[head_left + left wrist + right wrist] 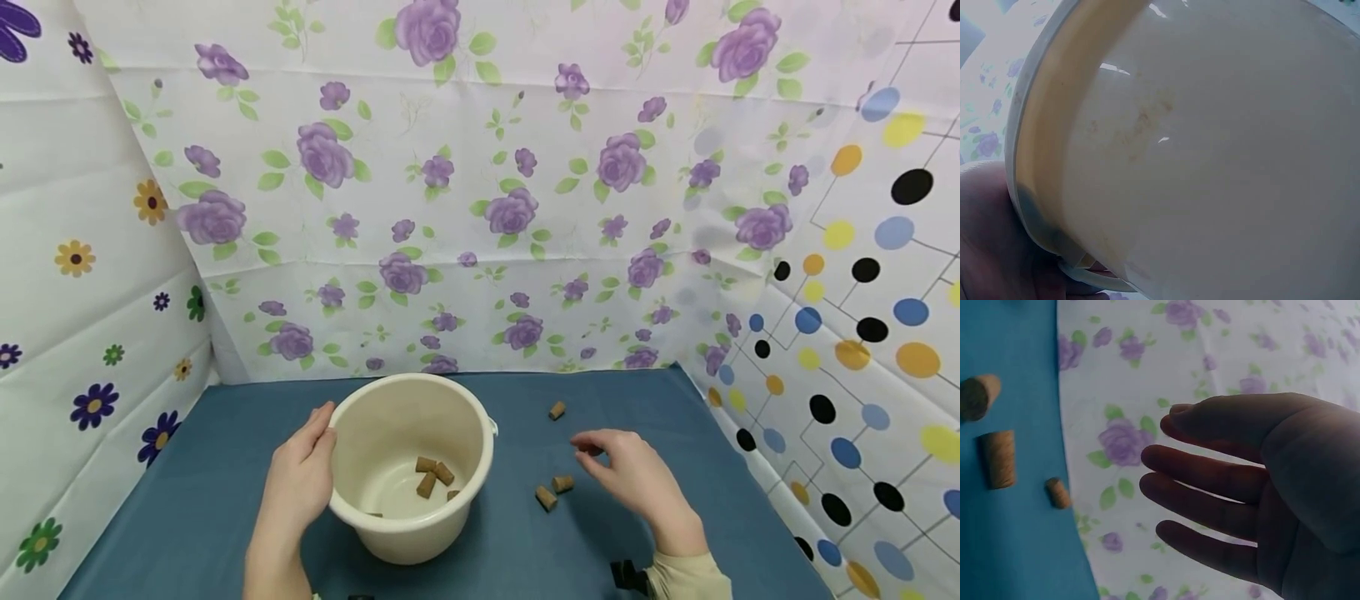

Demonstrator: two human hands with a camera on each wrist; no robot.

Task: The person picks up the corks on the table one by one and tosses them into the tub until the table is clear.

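Observation:
A cream plastic bucket [411, 540] tilts toward me left of centre, its outer wall [1229, 162] filling the left wrist view. My left hand [294, 479] grips its rim on the left side. Several corks [426, 485] lie inside on the bottom, some partly hidden by the front rim. My right hand [641, 479] hovers right of the bucket, holding nothing, its fingers [1204, 506] loosely bent and spread. Nearest to it are two corks [546, 498] close together on the cloth, and a third cork [557, 410] lies farther back.
Blue cloth [510, 550] covers the table. A white curtain with purple roses [510, 208] hangs behind the table's back edge. Patterned sheets stand at both sides, with flowers [93, 406] on the left and coloured dots [821, 408] on the right.

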